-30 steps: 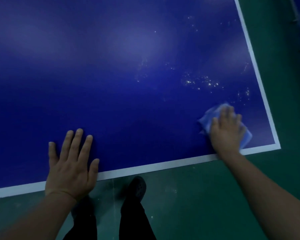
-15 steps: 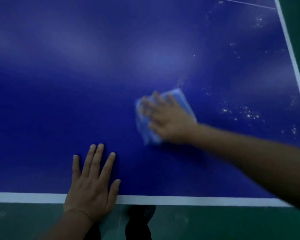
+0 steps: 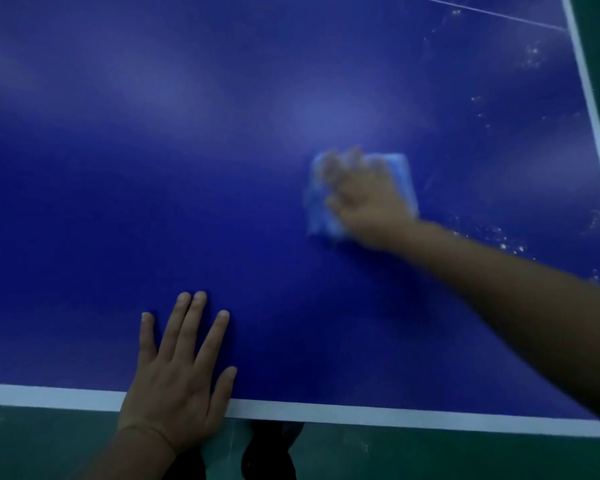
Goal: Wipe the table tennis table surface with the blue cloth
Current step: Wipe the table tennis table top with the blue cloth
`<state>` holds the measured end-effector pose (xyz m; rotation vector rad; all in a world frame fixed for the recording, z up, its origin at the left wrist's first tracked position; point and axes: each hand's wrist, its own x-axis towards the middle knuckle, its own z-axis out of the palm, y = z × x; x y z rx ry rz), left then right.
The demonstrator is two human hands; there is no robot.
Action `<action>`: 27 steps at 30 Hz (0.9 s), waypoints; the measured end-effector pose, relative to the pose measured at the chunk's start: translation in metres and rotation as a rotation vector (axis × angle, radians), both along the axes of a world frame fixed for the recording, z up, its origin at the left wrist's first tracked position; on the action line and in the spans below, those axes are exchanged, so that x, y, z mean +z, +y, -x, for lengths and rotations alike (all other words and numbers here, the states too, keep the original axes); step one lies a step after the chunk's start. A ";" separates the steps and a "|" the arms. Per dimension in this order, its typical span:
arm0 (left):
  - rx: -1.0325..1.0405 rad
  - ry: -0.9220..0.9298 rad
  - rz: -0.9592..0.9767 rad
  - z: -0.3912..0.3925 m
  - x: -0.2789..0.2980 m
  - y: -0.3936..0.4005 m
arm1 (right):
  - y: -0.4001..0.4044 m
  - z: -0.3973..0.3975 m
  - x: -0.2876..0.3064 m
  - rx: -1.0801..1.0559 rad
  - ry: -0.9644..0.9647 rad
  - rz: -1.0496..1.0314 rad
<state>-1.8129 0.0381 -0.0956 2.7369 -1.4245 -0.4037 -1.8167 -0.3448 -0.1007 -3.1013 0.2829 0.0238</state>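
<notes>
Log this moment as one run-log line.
right hand presses blue cloth on table | left hand flat at near edge | droplets remain right

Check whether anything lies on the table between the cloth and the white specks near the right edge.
Nothing visible does. The right hand presses the blue cloth flat on the table, and only bare blue surface separates it from the specks to its right.

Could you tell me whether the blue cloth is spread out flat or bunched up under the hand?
Mostly flat: the blue cloth lies as a pad on the table, showing around the right hand. Motion blur hides any folds.
</notes>
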 end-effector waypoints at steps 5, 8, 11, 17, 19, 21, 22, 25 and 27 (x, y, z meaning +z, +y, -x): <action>-0.017 -0.015 -0.020 0.000 -0.001 0.001 | -0.114 0.040 0.012 -0.664 0.017 -0.039; -0.020 -0.026 -0.020 0.000 -0.001 0.002 | -0.032 0.077 0.006 -0.408 0.057 -0.012; -0.014 -0.028 -0.012 0.001 -0.002 0.002 | 0.057 0.146 0.002 0.121 0.103 -0.034; -0.024 -0.060 0.013 0.003 -0.003 0.000 | -0.040 0.095 0.010 -0.425 0.059 -0.020; -0.017 -0.069 0.012 0.004 -0.003 0.000 | -0.046 0.081 0.013 -0.711 0.040 -0.124; -0.012 -0.070 0.004 0.003 -0.004 -0.001 | -0.011 0.080 0.010 -0.702 0.018 -0.121; -0.009 -0.071 0.004 0.003 -0.005 0.000 | 0.016 0.087 0.007 -0.618 -0.001 -0.096; -0.002 -0.083 0.020 0.004 -0.006 0.000 | 0.113 0.150 0.001 -0.280 0.049 -0.094; 0.002 -0.091 0.033 0.004 -0.007 0.000 | 0.137 0.202 0.003 -0.140 0.133 -0.124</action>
